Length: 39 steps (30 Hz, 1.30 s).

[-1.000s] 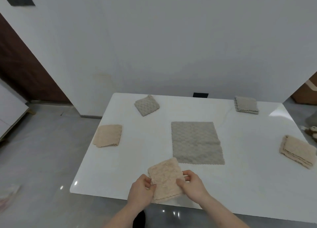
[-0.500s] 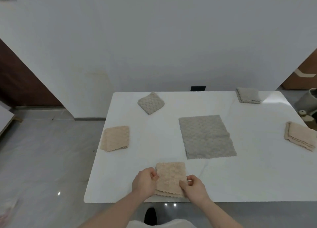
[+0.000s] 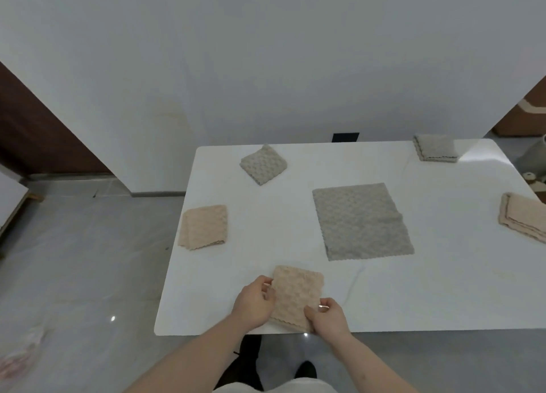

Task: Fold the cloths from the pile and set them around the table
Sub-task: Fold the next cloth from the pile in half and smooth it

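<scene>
The folded beige cloth (image 3: 297, 299) is lying at the table's (image 3: 384, 298) six o'clock edge, where we are holding it with both hands. Our left hand (image 3: 254, 302) is pinching its left side with curled fingers, and our right hand (image 3: 326, 318) is pinching its near right corner. An unfolded grey cloth (image 3: 362, 221) is lying flat toward one o'clock, well apart. Folded cloths are sitting around at nine (image 3: 204, 226), eleven (image 3: 263, 164), one (image 3: 434, 148) and three o'clock (image 3: 523, 217).

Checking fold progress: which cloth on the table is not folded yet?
The large grey cloth at the table's middle: it lies spread flat in a single layer, while the others are small folded squares.
</scene>
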Tool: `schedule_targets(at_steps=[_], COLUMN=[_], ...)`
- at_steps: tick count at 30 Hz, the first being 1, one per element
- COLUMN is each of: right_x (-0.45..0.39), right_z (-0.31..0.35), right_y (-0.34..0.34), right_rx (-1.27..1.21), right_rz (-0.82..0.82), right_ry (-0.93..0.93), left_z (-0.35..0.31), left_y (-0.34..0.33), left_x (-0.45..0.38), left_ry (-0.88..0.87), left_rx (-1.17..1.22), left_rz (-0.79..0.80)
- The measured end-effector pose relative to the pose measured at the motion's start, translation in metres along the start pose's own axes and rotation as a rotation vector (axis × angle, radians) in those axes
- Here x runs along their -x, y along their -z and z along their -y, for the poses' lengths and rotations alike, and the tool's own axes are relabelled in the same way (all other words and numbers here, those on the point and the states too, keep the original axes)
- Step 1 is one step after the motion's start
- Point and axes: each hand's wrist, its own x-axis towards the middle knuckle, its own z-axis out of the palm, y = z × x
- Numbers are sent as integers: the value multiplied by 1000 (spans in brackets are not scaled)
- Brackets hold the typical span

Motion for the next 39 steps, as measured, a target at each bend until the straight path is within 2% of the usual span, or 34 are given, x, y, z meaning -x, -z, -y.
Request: schedule_targets(at_steps=[8, 15, 27, 30, 32, 35, 37, 39], right_x=[-15, -9, -9, -5, -2, -5, -11, -15], right_z=[5, 8, 10, 17, 18, 21, 23, 28], right_y=[-52, -89, -112, -112, -109, -108, -113, -119], right_rx=[-95, -29, 132, 228, 339, 631, 819, 876], right_rz=[-76, -177, -238, -266, -300, -250, -181, -118], right_ry=[-115, -148, -100, -55, 63, 309, 408, 393], left_z=[15, 45, 63, 65, 65, 71, 83, 93], left_y=[36, 50, 67, 77, 92, 126, 149, 166], left_x=[-36, -64, -76, -81, -89, -114, -132, -149], left_ry=[-104, -186, -184, -192, -236, -215, -160, -109], left_rx=[-168, -292, -282, -353, -449, -593, -732, -823], left_rz=[196, 355, 431, 395, 239, 32, 37, 101])
